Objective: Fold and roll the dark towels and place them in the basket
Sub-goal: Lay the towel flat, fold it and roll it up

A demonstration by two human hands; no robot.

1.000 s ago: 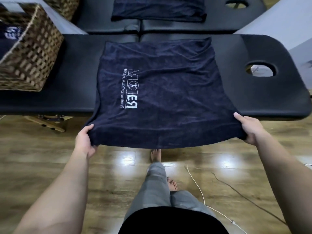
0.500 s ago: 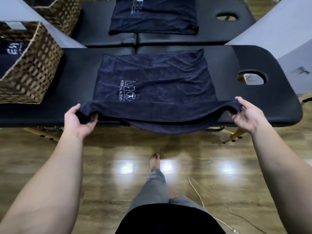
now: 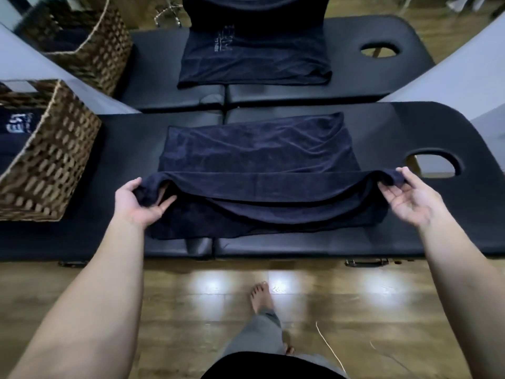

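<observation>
Legs: a bare foot [image 3: 261, 295] on the wood floor [image 3: 191, 310], below and between the two forearms, grey trouser leg [image 3: 257, 335] running back from it.
Cord: a thin pale cord [image 3: 328, 344] lies on the floor, nearer than the right hand and inside the right forearm.
Left hand: left hand [image 3: 139, 199], palm up, fingers curled round the left end of the towel's lifted edge, thumb on top of the cloth.
Right hand: right hand [image 3: 412, 195], palm up, pinches the right end of that same edge between thumb and fingers.
Towel: the dark towel [image 3: 259, 157] stretches between the two hands on the near table [image 3: 396, 228]; the held edge is raised in a band from hand to hand, the cloth under it sags in a curve, and the far part lies flat beyond the hands.
Table hole: an oval face hole [image 3: 433, 165] in the near table, just beyond the right hand.
Basket: a woven basket [image 3: 52, 162] stands on the table left of the left hand and a little beyond it; dark cloth with white lettering [image 3: 17, 124] shows inside.
Far table: a second table [image 3: 164, 64] lies past the towel, with another dark towel [image 3: 254, 56] on it, straight ahead of the hands.
Far basket: a second basket [image 3: 90, 45], far left beyond the left hand, blurred; what it holds, can't say.
</observation>
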